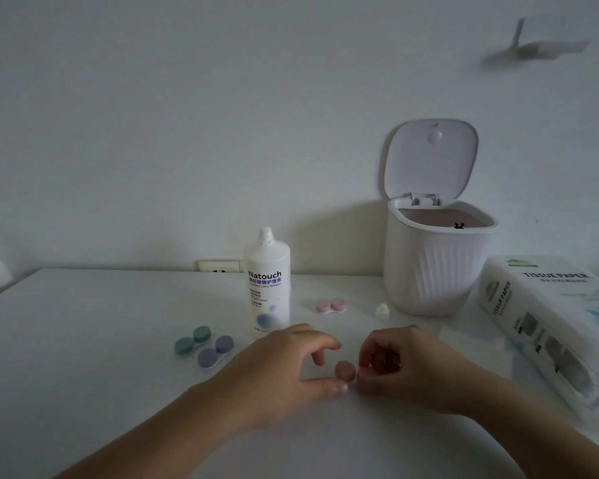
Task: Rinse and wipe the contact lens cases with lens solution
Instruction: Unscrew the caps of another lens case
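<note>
Both hands meet low on the white table [83,340], nearest the camera, with a small pinkish cap [345,370] between them. Left hand [284,368] is curled, its thumb tip lying just beside the cap's lower edge and its index finger arched above without plainly touching; whether it actually pinches the cap I cannot tell. Right hand [405,368] is curled too, fingertips close against the cap's right side, and the blur hides whether they grip it. The cap looks round, dull pink, matte, seen partly edge-on. No case body shows under it, so it may be a loose lid or a case hidden by the fingers.

Each hand is about equally near the cap, one on either side, so the coming twist or lift seems to turn on which one holds and which one turns.

Farther out, a green case [192,340] and a purple case [216,351] lie side by side to the left, both capped, long axes running diagonally up to the right. A pink case [331,305] sits behind, beside the solution bottle [267,281], which stands upright with its nozzle bare; a small white cap [382,311] rests near the bin [429,271]. The bin's lid is up. A tissue pack [547,319] lies at the right.
</note>
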